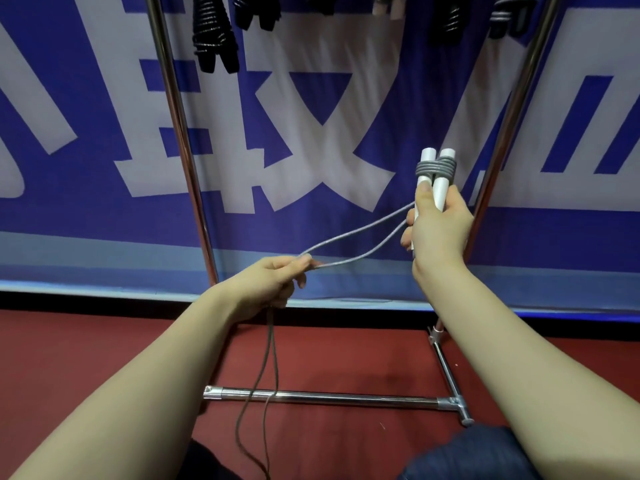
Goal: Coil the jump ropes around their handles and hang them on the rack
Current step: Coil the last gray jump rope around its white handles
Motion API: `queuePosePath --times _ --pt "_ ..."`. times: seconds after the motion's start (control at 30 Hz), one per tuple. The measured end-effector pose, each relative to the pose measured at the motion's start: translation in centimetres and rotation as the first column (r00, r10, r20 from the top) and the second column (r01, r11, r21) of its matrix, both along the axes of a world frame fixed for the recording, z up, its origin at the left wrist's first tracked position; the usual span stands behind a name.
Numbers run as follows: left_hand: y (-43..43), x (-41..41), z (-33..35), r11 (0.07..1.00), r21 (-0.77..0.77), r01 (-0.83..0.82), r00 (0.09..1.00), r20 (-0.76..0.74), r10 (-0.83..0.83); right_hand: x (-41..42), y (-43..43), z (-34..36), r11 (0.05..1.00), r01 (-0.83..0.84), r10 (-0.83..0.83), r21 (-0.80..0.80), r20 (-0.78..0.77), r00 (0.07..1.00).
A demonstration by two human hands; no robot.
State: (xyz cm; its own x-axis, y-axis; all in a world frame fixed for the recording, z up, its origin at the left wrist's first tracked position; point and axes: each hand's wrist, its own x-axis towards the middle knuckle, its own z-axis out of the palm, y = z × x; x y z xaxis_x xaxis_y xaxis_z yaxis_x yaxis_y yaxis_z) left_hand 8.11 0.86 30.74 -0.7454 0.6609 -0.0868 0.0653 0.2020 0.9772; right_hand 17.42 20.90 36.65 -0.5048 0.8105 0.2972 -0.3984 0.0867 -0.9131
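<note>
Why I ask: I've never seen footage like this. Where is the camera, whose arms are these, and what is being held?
There is no machine here. The single picture comes from a camera worn on a person's head, looking forward and down, so the two bare arms are that person's own. The right hand has its grip around two white handles, held upright side by side, with a few turns of grey rope wound near their tops. The left hand pinches the doubled rope, which stretches across from the handles and then hangs down toward the red floor. Behind stands a metal rack in front of a blue banner. Dark coiled ropes already hang at the top.
</note>
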Motion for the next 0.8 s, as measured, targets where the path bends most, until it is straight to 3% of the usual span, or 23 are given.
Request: queuePosePath --times 0.1,0.17,0.2,0.23,0.27,0.3,0.33,0.4,0.47,0.53,0.67,0.8 --pt "0.0 -1.0 -0.8 0.993 -0.04 -0.115 0.982 -0.157 0.108 -0.1 -0.3 0.0 0.997 -0.072 0.072 0.01 0.002 0.997" --pt "-0.6 -1.5 -1.6 0.96 -0.277 0.027 0.984 -0.164 -0.075 -0.2 -0.4 0.1 0.983 -0.181 0.181 -0.026 0.02 0.983" --pt "-0.8 -1.6 -2.4 0.87 -0.472 0.141 0.967 -0.123 -0.224 -0.2 -0.5 0.2 0.967 -0.249 0.251 -0.047 0.043 0.967" --pt "-0.8 -1.5 -3.2 0.714 -0.668 0.21 0.931 -0.087 -0.355 -0.3 -0.5 0.2 0.944 -0.323 0.327 -0.064 0.079 0.942" --pt "-0.7 -1.5 -3.7 0.571 -0.798 0.191 0.906 -0.081 -0.416 -0.3 -0.7 0.2 0.914 -0.398 0.406 -0.08 0.124 0.906" --pt "-0.4 -1.3 -3.8 0.552 -0.825 0.122 0.904 -0.138 -0.406 -0.3 -1.0 0.2 0.877 -0.471 0.481 -0.097 0.171 0.86" --pt "0.0 -0.9 -3.3 0.659 -0.749 0.066 0.923 -0.205 -0.326 -0.2 -1.3 0.2 0.836 -0.536 0.548 -0.115 0.215 0.808" --pt "1.2 -0.4 -2.0 0.954 -0.294 -0.057 0.981 -0.196 -0.001 0.0 -2.0 0.3 0.77 -0.624 0.631 -0.131 0.294 0.718" --pt "2.8 0.6 0.3 0.979 0.14 -0.149 0.989 0.017 0.148 0.1 -2.7 0.3 0.727 -0.674 0.669 -0.127 0.348 0.656" --pt "4.0 1.5 1.5 0.932 0.334 -0.14 0.987 0.126 0.103 -0.1 -3.1 0.2 0.684 -0.716 0.711 -0.138 0.348 0.611" --pt "4.1 3.0 2.4 0.898 0.434 -0.078 0.977 0.213 -0.018 -0.1 -3.5 0.4 0.62 -0.771 0.759 -0.146 0.363 0.541" --pt "3.1 2.6 3.2 0.95 0.312 -0.022 0.99 0.141 -0.024 0.3 -2.7 0.9 0.613 -0.776 0.744 -0.144 0.436 0.506"
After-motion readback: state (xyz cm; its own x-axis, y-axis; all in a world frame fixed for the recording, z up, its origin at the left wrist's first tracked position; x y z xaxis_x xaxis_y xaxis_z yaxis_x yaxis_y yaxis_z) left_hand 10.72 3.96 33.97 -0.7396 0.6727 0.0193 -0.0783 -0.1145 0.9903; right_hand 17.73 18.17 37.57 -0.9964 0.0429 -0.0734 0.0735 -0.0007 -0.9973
